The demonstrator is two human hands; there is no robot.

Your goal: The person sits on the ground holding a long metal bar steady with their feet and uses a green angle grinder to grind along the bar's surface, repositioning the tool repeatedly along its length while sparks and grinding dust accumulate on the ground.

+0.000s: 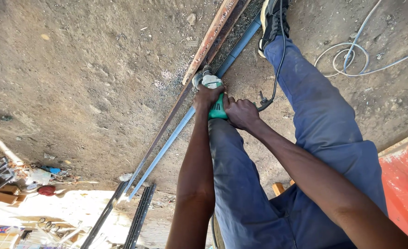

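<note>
Scrap and clutter [38, 177] are seen at the far left on the dirt floor [84, 78]. Two dark metal strips [139, 216] lie near the bottom edge. A rusty steel bar [199, 55] and a grey pipe [167, 147] beside it run diagonally across the ground. The green angle grinder [214, 97] is set against the bar; the left hand [207, 96] is closed around its body, the right hand [241, 113] closed around its rear. A black cord [280, 60] trails over the blue trouser leg [319, 115]. A coiled pale cable [351, 60] lies beyond, and a red panel [404, 184] at far right.
</note>
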